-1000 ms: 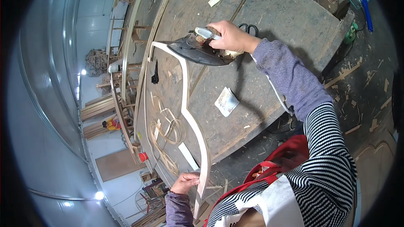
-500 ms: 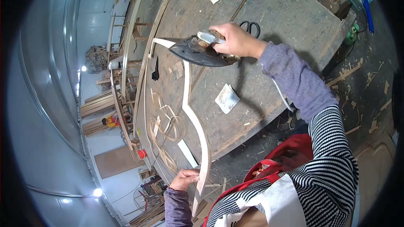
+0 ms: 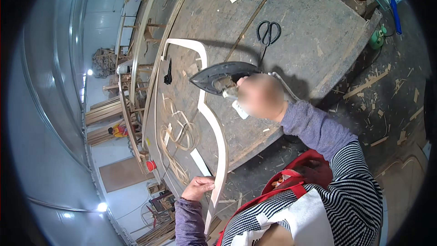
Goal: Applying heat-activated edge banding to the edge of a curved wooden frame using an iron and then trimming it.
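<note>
head | right hand [image 3: 260,96] grips iron [image 3: 223,75] | left hand [image 3: 198,187] pinches curved strip [image 3: 220,155]

A curved wooden strip [image 3: 214,123] is laid across the workbench [image 3: 318,41], overhanging its near edge. An iron [image 3: 223,75] is set on the strip's middle. Scissors [image 3: 268,32] are placed behind the iron; coiled shavings [image 3: 177,132] are gathered left of the strip.

One head-worn fisheye view, looking steeply down.
Workbench [image 3: 296,32] fills the upper centre; the wearer's striped torso sits close at lower right.
</note>
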{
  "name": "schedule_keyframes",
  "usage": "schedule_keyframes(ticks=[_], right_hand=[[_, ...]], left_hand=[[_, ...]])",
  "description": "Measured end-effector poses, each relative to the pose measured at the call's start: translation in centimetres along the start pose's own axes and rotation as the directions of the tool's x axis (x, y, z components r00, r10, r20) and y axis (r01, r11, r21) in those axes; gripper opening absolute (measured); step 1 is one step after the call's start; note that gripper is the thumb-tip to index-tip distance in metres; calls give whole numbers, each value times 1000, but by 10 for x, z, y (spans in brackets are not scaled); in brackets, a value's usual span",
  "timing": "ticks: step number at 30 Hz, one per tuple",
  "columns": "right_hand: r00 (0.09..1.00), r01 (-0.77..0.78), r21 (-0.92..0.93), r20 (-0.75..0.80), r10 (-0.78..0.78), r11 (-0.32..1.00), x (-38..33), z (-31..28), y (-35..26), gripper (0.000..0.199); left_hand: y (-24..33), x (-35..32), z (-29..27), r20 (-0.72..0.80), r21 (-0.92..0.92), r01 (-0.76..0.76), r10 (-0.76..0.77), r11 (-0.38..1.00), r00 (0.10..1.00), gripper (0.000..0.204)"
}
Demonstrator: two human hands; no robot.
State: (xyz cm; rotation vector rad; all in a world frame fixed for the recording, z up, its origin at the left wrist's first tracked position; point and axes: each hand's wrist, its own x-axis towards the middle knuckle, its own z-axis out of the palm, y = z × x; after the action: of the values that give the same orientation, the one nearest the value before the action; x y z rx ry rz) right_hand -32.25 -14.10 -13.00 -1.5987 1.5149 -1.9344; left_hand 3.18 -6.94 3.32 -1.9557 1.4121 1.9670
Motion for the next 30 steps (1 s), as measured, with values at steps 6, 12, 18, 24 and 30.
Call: schedule_keyframes(ticks=[6, 12, 18, 24, 30], right_hand=[[997, 83, -30, -1, -83, 996, -20, 12, -11, 38], [995, 89, -45, -35, -91, 995, -21, 13, -8, 37], [992, 110, -29, 62, -108, 994, -18, 6, -6, 36], [991, 135, -62, 31, -134, 989, -8, -1, -8, 33], [980, 178, -65, 107, -170, 982, -2, -7, -11, 28]], left_hand=[[-9, 4, -5, 9, 31, -25, 25, 999, 1000, 17], [-7, 4, -1, 12, 22, -40, 40, 999, 999, 17], [-7, 7, -2, 40, 33, -12, 11, 999, 999, 18], [-14, 8, -7, 43, 25, -12, 11, 1000, 999, 19], [-12, 11, -5, 56, 75, 19, -24, 997, 998, 18]])
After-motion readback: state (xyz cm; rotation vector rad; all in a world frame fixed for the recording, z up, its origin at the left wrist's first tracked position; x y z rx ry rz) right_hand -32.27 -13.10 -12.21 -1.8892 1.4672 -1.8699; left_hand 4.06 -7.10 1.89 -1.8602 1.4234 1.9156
